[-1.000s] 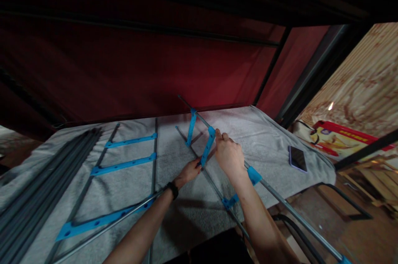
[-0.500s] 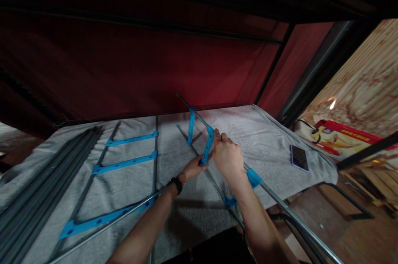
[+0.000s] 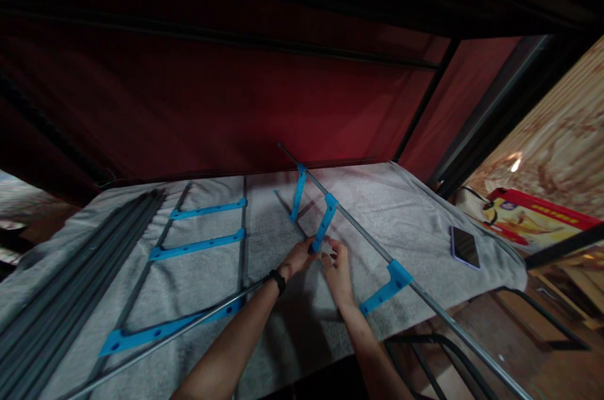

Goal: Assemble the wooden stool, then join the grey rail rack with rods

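A ladder-like frame of two grey metal tubes joined by blue plastic brackets stands tilted on its edge before me. My left hand [image 3: 298, 260] is closed around the lower end of the middle blue bracket [image 3: 324, 224], where it meets the lower tube. Just right of it, my right hand [image 3: 338, 271] has its fingers curved and apart beside that joint, holding nothing I can see. The upper metal tube [image 3: 365, 231] slants from the back toward the lower right. Another blue bracket [image 3: 389, 290] sits nearer me, partly behind my right forearm.
A second frame with blue crosspieces [image 3: 198, 245] lies flat on the grey blanket [image 3: 415, 217]. A bundle of grey tubes [image 3: 89, 274] is at far left. A single thin tube [image 3: 174, 337] passes near my left wrist. A phone [image 3: 465, 247] lies right; a red-and-yellow box [image 3: 533, 217] stands beyond.
My right hand has left the top of the middle bracket and upper tube and moved down beside my left hand. The left hand keeps its grip. The view has shifted slightly.
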